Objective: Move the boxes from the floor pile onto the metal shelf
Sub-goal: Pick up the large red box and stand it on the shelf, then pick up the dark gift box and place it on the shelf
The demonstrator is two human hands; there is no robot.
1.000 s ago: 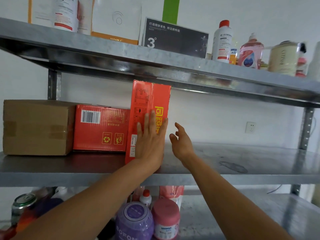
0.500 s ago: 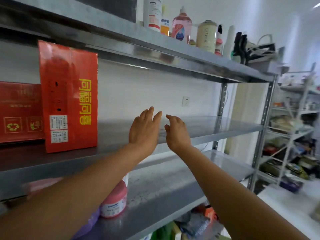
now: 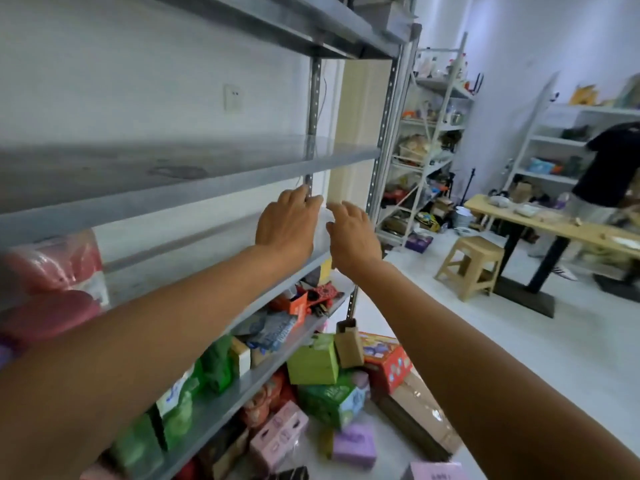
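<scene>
2 bare arms reach forward along a grey metal shelf (image 3: 180, 190) against a white wall. The left hand (image 3: 287, 221) and right hand (image 3: 351, 235) hang close together in the air, fingers loosely spread, holding nothing. Below them, a floor pile of green, pink, purple and red boxes (image 3: 313, 363) lies at the shelf's foot. Further right stand a pale wooden stool (image 3: 467, 265) and a long wooden table (image 3: 554, 225), with a person in a dark shirt (image 3: 609, 164) near it.

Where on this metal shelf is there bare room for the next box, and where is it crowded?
The middle level, below the wall socket, is bare up to the corner post. The next level down is free between the pink packs and the left hand. The lowest level is crowded with green packs.
</scene>
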